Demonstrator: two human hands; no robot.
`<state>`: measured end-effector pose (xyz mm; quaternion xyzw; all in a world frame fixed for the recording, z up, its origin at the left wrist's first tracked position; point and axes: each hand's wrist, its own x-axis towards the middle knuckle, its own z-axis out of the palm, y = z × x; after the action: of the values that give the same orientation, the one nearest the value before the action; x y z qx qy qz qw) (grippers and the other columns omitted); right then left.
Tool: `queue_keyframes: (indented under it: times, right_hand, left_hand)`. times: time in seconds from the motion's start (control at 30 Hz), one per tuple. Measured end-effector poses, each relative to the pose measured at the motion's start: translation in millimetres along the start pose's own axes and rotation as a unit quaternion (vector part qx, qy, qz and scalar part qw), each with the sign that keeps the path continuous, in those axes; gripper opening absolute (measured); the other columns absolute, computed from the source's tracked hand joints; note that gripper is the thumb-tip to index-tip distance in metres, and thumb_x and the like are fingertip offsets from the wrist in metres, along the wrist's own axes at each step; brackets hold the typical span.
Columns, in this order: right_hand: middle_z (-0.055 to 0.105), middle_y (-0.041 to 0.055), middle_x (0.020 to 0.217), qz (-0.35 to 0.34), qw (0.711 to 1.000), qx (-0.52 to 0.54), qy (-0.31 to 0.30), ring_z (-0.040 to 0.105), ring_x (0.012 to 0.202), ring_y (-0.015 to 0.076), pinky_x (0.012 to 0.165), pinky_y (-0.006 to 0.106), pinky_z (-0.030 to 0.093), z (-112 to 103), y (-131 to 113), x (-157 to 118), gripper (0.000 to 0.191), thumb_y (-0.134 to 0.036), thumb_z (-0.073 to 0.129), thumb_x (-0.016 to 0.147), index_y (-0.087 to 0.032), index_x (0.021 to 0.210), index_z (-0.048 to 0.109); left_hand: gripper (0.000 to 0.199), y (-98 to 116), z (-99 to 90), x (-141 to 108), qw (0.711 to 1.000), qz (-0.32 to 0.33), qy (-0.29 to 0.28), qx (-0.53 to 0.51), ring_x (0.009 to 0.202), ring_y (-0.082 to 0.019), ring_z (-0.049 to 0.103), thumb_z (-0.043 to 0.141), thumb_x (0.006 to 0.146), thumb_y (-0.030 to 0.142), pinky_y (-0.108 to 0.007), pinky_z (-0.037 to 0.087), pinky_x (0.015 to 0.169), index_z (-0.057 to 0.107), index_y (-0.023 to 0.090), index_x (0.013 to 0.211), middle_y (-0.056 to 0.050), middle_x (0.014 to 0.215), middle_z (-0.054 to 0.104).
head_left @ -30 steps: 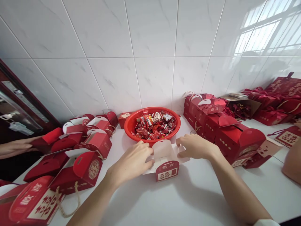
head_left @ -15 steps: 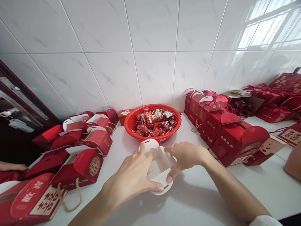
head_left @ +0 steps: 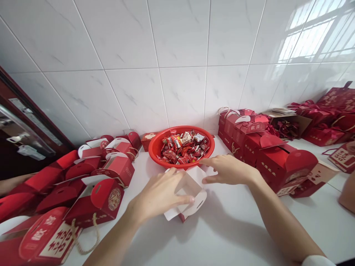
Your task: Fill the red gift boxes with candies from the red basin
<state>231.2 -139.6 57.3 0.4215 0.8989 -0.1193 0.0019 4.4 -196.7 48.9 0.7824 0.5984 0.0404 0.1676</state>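
An open gift box (head_left: 191, 184), white inside with red outer sides, stands on the white table with its flaps spread outward. My left hand (head_left: 163, 190) lies over its left side, gripping it, with the thumb stretched across the opening. To the right of the box, my right hand (head_left: 229, 170) hovers with thumb and index finger apart and holds nothing. Its index fingertip is close to the front rim of a red plastic basket (head_left: 155, 157). Wrapped candies (head_left: 181, 147), mostly in red wrappers, fill that basket.
Several red gift boxes (head_left: 108, 199) with open flaps stand on the left, some with rope handles. More red boxes (head_left: 277, 162) line the right side. A tiled wall (head_left: 183, 96) rises behind the table. Parts of another person's arm (head_left: 15, 181) show at the left edge.
My right hand has let go of the box and moved up toward the basket. The box's flaps are spread wider, and a left flap now shows under my left hand.
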Motion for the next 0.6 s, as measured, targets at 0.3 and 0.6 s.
queue_keyframes:
  times: [0.3,0.6]
  right_hand:
    - [0.074,0.0076,0.108,-0.032,0.987,0.111,0.116,0.066,0.094,0.0180,0.081,0.025,0.045,6,37,112,0.024,-0.016,0.053,0.092,-0.015,0.111,0.068]
    - [0.074,0.0073,0.114,-0.002,0.998,0.061,0.020,0.067,0.104,0.0237,0.083,0.026,0.046,32,39,155,0.036,-0.011,0.067,0.078,-0.020,0.111,0.075]
  left_hand:
    - [0.031,-56,-11.4,90,0.982,0.038,0.141,-0.122,0.101,-0.022,0.072,0.055,0.089,0.028,-0.029,0.055,0.089,0.074,0.021,0.113,-0.005,0.115,0.076]
    - [0.039,-75,4.0,160,0.994,-0.061,0.088,0.007,0.110,-0.033,0.069,0.073,0.077,0.023,-0.036,0.052,0.087,0.071,0.022,0.117,-0.011,0.112,0.076]
